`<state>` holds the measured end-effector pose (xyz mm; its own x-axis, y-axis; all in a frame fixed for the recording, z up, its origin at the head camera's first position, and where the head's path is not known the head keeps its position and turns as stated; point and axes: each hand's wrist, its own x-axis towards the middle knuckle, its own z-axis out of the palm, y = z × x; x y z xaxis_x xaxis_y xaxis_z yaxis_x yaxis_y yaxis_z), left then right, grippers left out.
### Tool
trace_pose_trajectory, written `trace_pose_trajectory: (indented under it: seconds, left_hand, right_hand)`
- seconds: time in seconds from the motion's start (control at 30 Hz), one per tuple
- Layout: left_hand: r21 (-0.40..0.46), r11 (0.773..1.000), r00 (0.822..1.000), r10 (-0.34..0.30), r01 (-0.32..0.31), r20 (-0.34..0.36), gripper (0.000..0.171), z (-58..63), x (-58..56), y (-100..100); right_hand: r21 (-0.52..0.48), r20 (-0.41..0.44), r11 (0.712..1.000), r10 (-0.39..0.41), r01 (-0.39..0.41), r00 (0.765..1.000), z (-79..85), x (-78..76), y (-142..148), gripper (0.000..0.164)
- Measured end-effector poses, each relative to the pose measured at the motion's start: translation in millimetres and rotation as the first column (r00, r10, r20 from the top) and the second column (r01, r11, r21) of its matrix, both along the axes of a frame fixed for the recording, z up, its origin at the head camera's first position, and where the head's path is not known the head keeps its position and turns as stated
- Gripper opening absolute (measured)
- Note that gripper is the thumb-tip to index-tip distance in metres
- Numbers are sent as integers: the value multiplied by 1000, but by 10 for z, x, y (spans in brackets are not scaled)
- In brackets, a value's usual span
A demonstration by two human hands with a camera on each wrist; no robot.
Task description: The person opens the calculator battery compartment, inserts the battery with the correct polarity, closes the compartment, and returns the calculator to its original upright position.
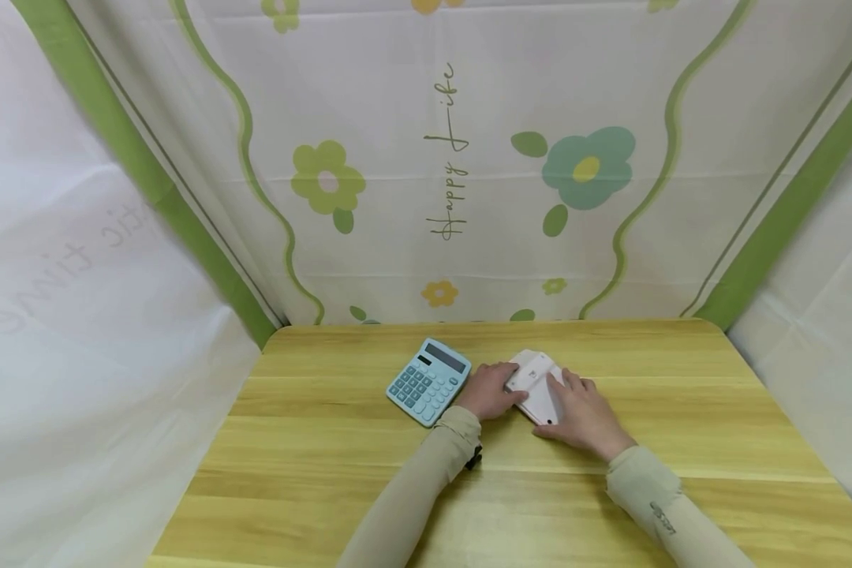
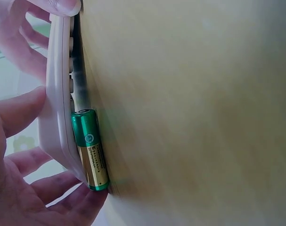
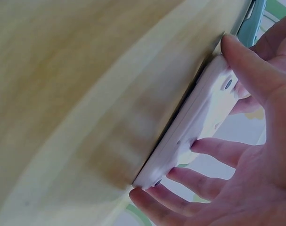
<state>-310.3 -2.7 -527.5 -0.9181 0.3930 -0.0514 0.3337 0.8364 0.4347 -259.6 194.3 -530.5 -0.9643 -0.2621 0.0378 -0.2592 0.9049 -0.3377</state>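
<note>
A pale pinkish-white calculator [image 1: 543, 401] lies face down on the table, its back and small round feet upward. My left hand [image 1: 488, 390] grips its left side, thumb on the back and fingers round the far edge. On the other side my right hand [image 1: 588, 414] holds it, with the thumb at the near corner and fingers on the back and right edge. In the left wrist view a green and gold battery [image 2: 90, 150] sits against the calculator's key side, close to the tabletop. Left fingertips meet the battery's lower end.
Just left of my left hand a light blue calculator [image 1: 429, 383] lies face up on the wooden table [image 1: 312, 473]. Behind the table hangs a white curtain [image 1: 390, 95] with flowers, and similar cloth closes in both sides.
</note>
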Motion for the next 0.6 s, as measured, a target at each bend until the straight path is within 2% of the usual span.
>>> trace_pose_trajectory:
  seconds: [0.33,0.6]
  left_hand:
    - [4,1000,1000,3,-3,14,61,25,27,-4]
    - [9,1000,1000,7,-7,26,62,-3,24,-12]
  right_hand:
    - [6,-3,1000,17,-17,1000,8,0,34,107]
    - [-5,4,1000,26,-26,1000,34,11,44,105]
